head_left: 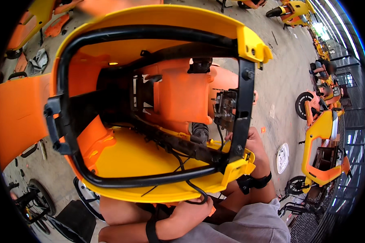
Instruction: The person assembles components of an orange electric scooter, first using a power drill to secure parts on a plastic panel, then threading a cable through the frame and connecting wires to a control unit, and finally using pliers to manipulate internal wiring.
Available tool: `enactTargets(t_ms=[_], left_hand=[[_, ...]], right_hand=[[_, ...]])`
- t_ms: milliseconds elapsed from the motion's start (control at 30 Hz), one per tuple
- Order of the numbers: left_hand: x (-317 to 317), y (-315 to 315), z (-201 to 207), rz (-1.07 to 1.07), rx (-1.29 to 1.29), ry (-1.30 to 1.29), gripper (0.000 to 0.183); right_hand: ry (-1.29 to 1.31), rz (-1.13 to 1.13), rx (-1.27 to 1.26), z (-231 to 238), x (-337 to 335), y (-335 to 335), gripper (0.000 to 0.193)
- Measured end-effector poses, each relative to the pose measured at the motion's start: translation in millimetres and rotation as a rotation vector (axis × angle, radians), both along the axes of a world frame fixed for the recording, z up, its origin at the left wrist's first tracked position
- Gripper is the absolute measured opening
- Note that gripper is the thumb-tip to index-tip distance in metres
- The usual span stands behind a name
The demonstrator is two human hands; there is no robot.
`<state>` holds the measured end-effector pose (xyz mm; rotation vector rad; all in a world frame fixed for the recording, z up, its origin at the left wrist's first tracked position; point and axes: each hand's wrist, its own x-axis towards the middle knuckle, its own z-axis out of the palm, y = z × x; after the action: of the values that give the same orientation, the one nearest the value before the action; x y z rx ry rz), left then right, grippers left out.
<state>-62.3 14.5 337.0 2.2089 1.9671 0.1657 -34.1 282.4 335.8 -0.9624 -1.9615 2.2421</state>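
A yellow shell (138,156) with a black frame loop (150,31) is filling the middle of the view, its long axis running from nine to three o'clock; its open face is pointing up at the camera and its yellow bracket ends toward three o'clock. Between its five and six o'clock, the left hand (190,214) is curling at a black cable (198,188); I cannot tell how firmly. At its four o'clock, the right hand (252,141) is reaching behind the black crossbar (245,105), the crossbar hiding its grip.
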Motion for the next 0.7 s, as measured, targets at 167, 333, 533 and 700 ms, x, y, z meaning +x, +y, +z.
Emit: enactTargets(t_ms=[167,333,533,700], left_hand=[[-8,9,3,0.005,-0.121,-0.100,0.027],[-9,1,15,-0.014,-0.110,-0.268,0.027],[-11,0,15,0.031,-0.024,-0.253,0.027],[-16,2,19,0.028,-0.130,-0.219,0.019]], right_hand=[[0.064,0.124,-0.086,-2,-2,16,0.023],[-0.048,0.121,-0.053,14,-9,11,0.016],[0.023,-0.003,0.016,17,-11,3,0.013],[0.082,-0.229,0.184,10,9,4,0.025]])
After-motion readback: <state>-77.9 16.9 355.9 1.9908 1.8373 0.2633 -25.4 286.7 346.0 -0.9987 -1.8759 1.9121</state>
